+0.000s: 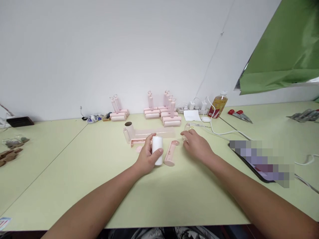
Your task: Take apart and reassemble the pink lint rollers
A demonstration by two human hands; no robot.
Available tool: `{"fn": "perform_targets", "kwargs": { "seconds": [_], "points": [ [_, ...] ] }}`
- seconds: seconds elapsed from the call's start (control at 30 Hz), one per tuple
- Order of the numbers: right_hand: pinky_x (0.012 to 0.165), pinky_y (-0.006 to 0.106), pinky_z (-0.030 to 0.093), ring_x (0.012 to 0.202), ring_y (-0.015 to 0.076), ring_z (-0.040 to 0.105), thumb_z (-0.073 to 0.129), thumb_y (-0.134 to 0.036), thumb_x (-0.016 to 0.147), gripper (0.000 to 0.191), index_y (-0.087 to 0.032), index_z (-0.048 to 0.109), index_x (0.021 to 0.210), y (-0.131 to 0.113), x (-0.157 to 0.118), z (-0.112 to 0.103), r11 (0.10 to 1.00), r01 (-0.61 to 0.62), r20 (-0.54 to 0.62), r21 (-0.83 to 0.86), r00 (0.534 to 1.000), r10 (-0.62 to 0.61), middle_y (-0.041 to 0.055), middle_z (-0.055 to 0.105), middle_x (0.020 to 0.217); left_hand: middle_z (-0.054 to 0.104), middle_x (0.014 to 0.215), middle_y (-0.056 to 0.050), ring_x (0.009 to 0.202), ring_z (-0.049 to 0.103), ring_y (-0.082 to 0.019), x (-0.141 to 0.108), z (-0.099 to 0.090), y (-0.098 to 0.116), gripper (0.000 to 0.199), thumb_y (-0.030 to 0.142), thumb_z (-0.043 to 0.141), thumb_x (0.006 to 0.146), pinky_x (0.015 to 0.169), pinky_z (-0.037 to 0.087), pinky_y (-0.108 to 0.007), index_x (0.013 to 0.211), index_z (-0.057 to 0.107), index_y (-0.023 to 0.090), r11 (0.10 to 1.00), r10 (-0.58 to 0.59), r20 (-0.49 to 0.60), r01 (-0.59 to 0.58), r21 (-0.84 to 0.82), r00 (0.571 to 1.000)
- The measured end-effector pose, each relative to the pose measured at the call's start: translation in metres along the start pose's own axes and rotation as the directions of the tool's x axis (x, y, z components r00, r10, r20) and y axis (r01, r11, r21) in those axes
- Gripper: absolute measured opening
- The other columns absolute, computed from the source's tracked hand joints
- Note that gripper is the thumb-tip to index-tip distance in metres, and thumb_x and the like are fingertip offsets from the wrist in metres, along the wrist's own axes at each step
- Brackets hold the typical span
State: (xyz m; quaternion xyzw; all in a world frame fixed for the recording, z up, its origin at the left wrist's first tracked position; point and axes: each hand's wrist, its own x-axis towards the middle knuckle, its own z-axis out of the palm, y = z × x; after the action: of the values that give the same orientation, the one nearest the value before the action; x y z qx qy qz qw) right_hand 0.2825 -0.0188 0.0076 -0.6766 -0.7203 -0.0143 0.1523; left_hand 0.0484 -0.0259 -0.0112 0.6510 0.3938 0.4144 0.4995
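My left hand [147, 156] is closed around a white paper roll [157, 151], held upright above the table. To its right lies a pink lint roller cover [169, 154], a half-round shell with end pieces. My right hand [195, 144] reaches in from the right, its fingers bent over a small clear plastic tube [187, 126], partly hidden by them. Behind the left hand are another pink shell [136, 142], a small pink disc [139, 149], a clear pinkish tube [126, 135], a cardboard-cored roll [129, 128] and a translucent plastic strip [156, 132].
Assembled pink lint rollers [119, 114] stand along the wall in groups. At the right are a phone-like device [261, 164], white cables [224, 133], a drink bottle [218, 105] and red-handled tools [239, 114]. Brown pieces [10, 156] lie far left.
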Motion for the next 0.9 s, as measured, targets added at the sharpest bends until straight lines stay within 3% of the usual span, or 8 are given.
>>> {"fn": "perform_targets", "kwargs": {
  "seconds": [0.1, 0.27, 0.47, 0.57, 0.7, 0.8, 0.9],
  "points": [
    [0.072, 0.031, 0.044, 0.093, 0.0227, 0.062, 0.044, -0.014, 0.088, 0.034, -0.019, 0.060, 0.118, -0.005, -0.003, 0.004, 0.990, 0.096, -0.015, 0.106, 0.995, -0.095, 0.0104, 0.061, 0.119, 0.054, 0.085, 0.000, 0.067, 0.047, -0.013, 0.000, 0.000, -0.001, 0.070, 0.045, 0.059, 0.084, 0.061, 0.041, -0.025, 0.142, 0.025, 0.025, 1.000, 0.019, 0.010, -0.019, -0.011, 1.000],
    [0.089, 0.034, 0.045, 0.106, 0.0227, 0.061, 0.046, -0.012, 0.087, 0.034, -0.019, 0.064, 0.114, -0.010, -0.006, 0.011, 0.929, 0.264, 0.122, 0.258, 0.945, -0.302, 0.0091, 0.065, 0.117, 0.052, 0.083, 0.000, 0.068, 0.048, -0.013, 0.002, 0.000, 0.000, 0.069, 0.045, 0.060, 0.084, 0.060, 0.042, -0.024, 0.141, 0.027, 0.025, 0.998, -0.006, -0.014, 0.005, -0.057, 1.000],
    [0.076, 0.031, 0.045, 0.089, 0.0212, 0.062, 0.046, -0.015, 0.086, 0.027, -0.019, 0.066, 0.105, -0.022, -0.016, 0.003, 0.869, 0.378, 0.149, 0.320, 0.886, -0.440, 0.0079, 0.068, 0.100, 0.050, 0.085, 0.001, 0.066, 0.052, -0.013, 0.007, -0.002, 0.002, 0.063, 0.047, 0.060, 0.082, 0.056, 0.045, -0.024, 0.135, 0.030, 0.027, 0.979, -0.062, -0.026, 0.056, -0.195, 0.998],
    [0.068, 0.028, 0.042, 0.080, 0.0196, 0.061, 0.046, -0.015, 0.084, 0.027, -0.019, 0.065, 0.103, -0.024, -0.017, 0.000, 0.874, 0.345, 0.161, 0.342, 0.895, -0.417, 0.0065, 0.069, 0.093, 0.052, 0.082, 0.002, 0.062, 0.054, -0.012, 0.008, -0.002, 0.003, 0.062, 0.047, 0.060, 0.082, 0.053, 0.046, -0.024, 0.133, 0.032, 0.027, 0.975, -0.093, -0.031, 0.085, -0.206, 0.995],
    [0.061, 0.026, 0.038, 0.071, 0.0175, 0.059, 0.046, -0.015, 0.082, 0.024, -0.020, 0.065, 0.096, -0.022, -0.015, 0.001, 0.889, 0.264, 0.195, 0.375, 0.915, -0.354, 0.0040, 0.069, 0.085, 0.049, 0.071, 0.005, 0.045, 0.046, -0.009, 0.007, 0.000, 0.004, 0.063, 0.050, 0.056, 0.084, 0.039, 0.037, -0.020, 0.136, 0.028, 0.028, 0.967, -0.170, 0.068, 0.180, -0.181, 0.983],
    [0.060, 0.025, 0.038, 0.070, 0.0173, 0.059, 0.044, -0.016, 0.083, 0.024, -0.021, 0.067, 0.090, -0.022, -0.015, 0.004, 0.887, 0.193, 0.258, 0.419, 0.911, -0.320, 0.0021, 0.069, 0.081, 0.048, 0.073, 0.005, 0.047, 0.047, -0.009, 0.005, 0.001, 0.004, 0.063, 0.048, 0.058, 0.083, 0.039, 0.039, -0.020, 0.135, 0.029, 0.029, 0.959, -0.169, 0.133, 0.194, -0.205, 0.977],
    [0.064, 0.026, 0.041, 0.076, 0.0185, 0.062, 0.045, -0.016, 0.081, 0.032, -0.022, 0.068, 0.103, -0.024, -0.017, 0.007, 0.887, 0.127, 0.287, 0.445, 0.918, -0.275, 0.0032, 0.071, 0.090, 0.048, 0.078, 0.003, 0.054, 0.051, -0.011, 0.006, 0.001, 0.003, 0.059, 0.043, 0.059, 0.082, 0.043, 0.042, -0.022, 0.133, 0.032, 0.030, 0.950, -0.178, 0.160, 0.212, -0.229, 0.971]
  ]
}}
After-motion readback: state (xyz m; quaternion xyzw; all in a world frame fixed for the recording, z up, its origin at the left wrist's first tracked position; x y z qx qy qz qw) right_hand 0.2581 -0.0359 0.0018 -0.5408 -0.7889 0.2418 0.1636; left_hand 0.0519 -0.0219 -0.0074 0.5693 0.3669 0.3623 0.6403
